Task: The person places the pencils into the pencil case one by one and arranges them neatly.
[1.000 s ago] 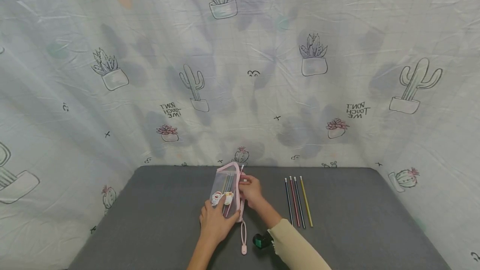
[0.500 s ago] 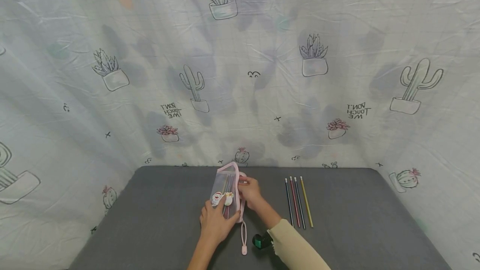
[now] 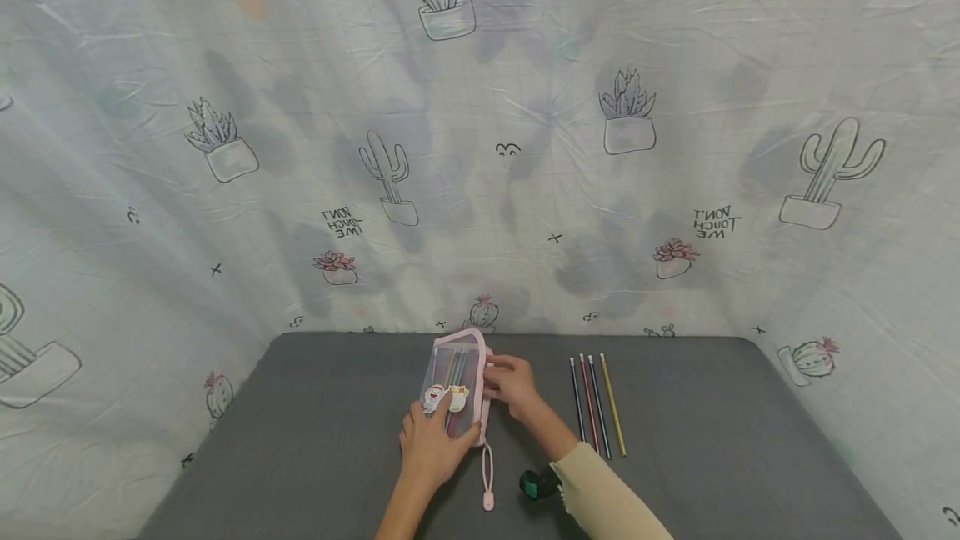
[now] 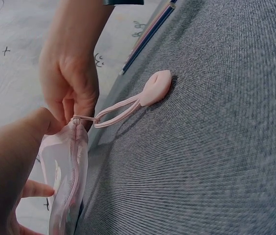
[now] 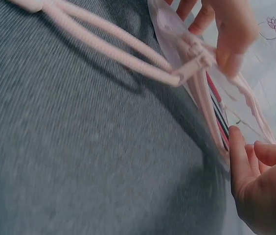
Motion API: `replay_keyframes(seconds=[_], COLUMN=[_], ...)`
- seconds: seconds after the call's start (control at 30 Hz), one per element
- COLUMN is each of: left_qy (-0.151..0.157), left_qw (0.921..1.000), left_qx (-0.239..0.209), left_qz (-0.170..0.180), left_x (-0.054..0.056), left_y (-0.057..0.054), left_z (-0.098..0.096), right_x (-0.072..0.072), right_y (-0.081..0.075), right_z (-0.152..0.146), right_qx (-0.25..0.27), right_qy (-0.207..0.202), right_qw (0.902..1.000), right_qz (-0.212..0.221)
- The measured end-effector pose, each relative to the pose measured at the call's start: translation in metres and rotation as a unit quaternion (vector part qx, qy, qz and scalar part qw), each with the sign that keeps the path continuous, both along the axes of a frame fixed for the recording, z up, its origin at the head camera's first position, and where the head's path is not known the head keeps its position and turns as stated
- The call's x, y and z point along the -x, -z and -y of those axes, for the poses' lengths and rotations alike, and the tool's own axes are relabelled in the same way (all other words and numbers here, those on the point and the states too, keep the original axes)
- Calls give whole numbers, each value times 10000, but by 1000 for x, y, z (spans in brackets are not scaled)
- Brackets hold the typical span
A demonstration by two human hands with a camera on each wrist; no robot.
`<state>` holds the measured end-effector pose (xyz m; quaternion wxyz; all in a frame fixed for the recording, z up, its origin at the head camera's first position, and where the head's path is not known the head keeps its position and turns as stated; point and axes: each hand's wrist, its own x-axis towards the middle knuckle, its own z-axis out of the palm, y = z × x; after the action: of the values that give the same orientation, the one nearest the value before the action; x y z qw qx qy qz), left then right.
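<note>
My left hand (image 3: 435,440) grips the lower part of a clear pencil case (image 3: 457,361) with pink edging, thumb and fingers on opposite sides. Several pencils (image 5: 218,113) lie inside, seen through its unzipped mouth in the right wrist view. At the case's right edge is my right hand (image 3: 516,386), its fingers at the opening, holding no pencil that I can see. A pink looped strap (image 4: 156,88) hangs from the zipper end onto the table. To the right of the right hand, several pencils (image 3: 597,407) lie side by side.
A grey table (image 3: 322,440) spreads on both sides of the case. Behind it hangs a pale curtain (image 3: 487,190) printed with cacti. A dark wrist device (image 3: 538,483) sits at the right sleeve (image 3: 607,490).
The pencil end that stuck out above the case has gone down inside. My right hand has drawn slightly back to the right. The left hand stays on the case.
</note>
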<state>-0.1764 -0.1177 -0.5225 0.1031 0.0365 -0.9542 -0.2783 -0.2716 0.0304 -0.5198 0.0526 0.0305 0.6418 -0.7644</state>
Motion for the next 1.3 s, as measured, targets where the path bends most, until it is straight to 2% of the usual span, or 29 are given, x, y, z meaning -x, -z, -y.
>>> replay_keyframes(seconds=[0.13, 0.27, 0.67, 1.03, 1.3], left_qy=[-5, -6, -28, -21, -30], left_qw=[10000, 10000, 9999, 9999, 9999], left_qx=[-8, -27, 14, 16, 14], left_qz=[-43, -60, -128, -159, -155], left_x=[-1, -1, -1, -2, -1], left_y=[0, 0, 1, 0, 2], left_z=[0, 0, -1, -1, -1], right_x=[-2, -5, -14, -19, -22], right_y=[0, -2, -10, -9, -9], right_z=[-11, -21, -51, -78, -97], right_qx=[134, 144, -44, -549, -1032], right_qy=[-87, -108, 117, 280, 508], right_qw=[9998, 9998, 9998, 9974, 9919], right_qz=[94, -16, -173, -378, -541])
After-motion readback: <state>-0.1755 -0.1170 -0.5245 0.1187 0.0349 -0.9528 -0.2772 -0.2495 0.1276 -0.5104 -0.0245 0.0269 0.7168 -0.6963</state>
